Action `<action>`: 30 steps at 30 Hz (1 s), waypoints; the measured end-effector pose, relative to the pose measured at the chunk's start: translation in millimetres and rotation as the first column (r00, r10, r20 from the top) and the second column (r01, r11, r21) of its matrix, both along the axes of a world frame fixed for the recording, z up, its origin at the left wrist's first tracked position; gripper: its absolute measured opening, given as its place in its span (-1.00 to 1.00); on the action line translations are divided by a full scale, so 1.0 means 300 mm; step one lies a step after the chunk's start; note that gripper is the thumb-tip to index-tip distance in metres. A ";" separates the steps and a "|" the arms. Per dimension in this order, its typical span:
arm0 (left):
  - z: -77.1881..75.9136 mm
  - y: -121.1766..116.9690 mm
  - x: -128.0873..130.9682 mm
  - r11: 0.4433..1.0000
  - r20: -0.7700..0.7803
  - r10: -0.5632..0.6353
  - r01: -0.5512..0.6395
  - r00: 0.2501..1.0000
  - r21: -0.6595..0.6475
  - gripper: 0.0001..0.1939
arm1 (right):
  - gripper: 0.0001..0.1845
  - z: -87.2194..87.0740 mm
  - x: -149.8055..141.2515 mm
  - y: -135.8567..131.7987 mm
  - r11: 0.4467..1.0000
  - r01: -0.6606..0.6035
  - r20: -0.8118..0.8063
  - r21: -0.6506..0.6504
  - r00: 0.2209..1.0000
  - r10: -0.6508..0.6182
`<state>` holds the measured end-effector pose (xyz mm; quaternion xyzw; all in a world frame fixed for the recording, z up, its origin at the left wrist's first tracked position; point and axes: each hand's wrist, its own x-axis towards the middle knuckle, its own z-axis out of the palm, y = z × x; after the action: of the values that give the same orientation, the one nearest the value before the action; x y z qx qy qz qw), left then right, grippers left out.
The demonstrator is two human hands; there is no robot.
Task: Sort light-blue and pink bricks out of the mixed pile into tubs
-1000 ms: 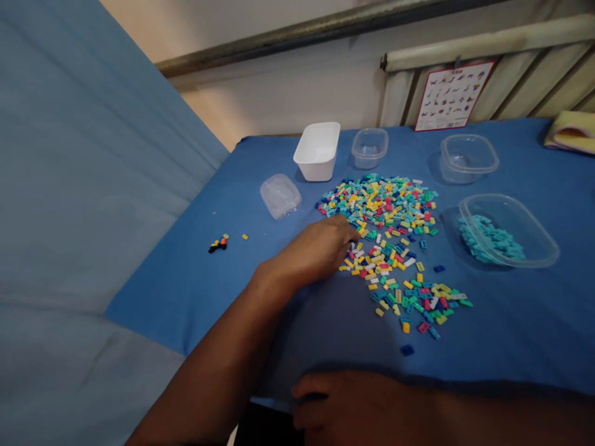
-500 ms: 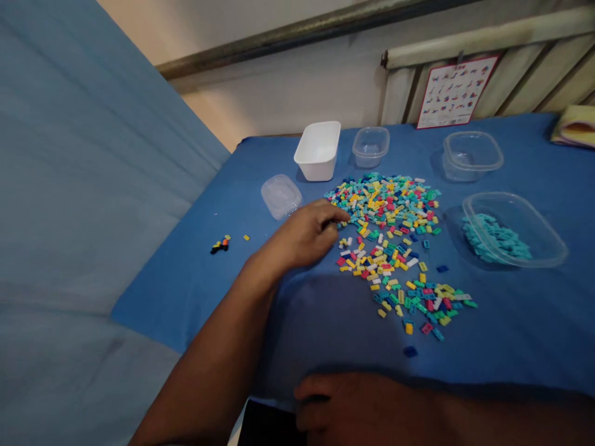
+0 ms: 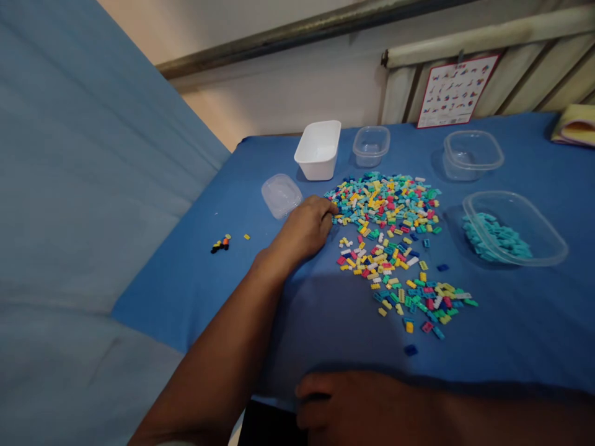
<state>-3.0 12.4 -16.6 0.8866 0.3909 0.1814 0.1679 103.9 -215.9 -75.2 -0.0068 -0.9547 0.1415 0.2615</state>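
Note:
My left hand (image 3: 310, 224) reaches to the left edge of the big pile of small toy building bricks (image 3: 385, 201). Its fingers are curled together at the pile's edge, and whatever lies under the fingertips is hidden. Yellow, pink, white, green and blue bricks make up the pile, and a looser trail of bricks (image 3: 379, 263) spreads toward me. At the near table edge, in shadow, lies my right hand (image 3: 348, 399), palm down, with its fingers a little apart and nothing seen in them.
Turquoise bricks (image 3: 497, 238) fill part of a clear tub (image 3: 548, 251) at right. Behind the pile stand a white tub (image 3: 317, 170) and two clear tubs (image 3: 370, 160) (image 3: 473, 166). A clear lid (image 3: 281, 196) and a few black, orange and yellow pieces (image 3: 220, 244) lie left.
My left hand has drawn back slightly to the left and its stretched finger has curled in at the pile's edge. The right hand has stayed where it was.

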 end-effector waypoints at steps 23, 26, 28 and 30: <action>0.076 -0.044 -0.016 0.988 -0.252 -0.113 0.082 0.961 -0.131 -0.79 | -0.76 0.012 0.009 0.001 1.000 -0.001 0.031 0.005 1.000 0.000; 0.077 -0.042 -0.021 0.982 -0.257 -0.171 0.145 0.951 -0.118 -0.75 | -0.77 0.019 0.010 0.001 1.000 -0.005 0.035 0.014 0.999 0.005; 0.075 -0.039 -0.023 0.977 -0.256 -0.205 0.182 0.945 -0.110 -0.72 | -0.77 0.028 0.013 0.003 1.000 -0.004 0.035 0.014 0.999 0.004; 0.072 -0.037 -0.023 0.975 -0.259 -0.218 0.197 0.941 -0.105 -0.75 | -0.77 0.036 0.015 0.006 1.000 -0.006 0.044 0.013 0.999 0.005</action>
<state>-9.8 1.2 5.0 0.9320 0.3213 0.0256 0.1658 108.4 -214.2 -64.3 -0.0055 -0.9612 0.1359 0.2400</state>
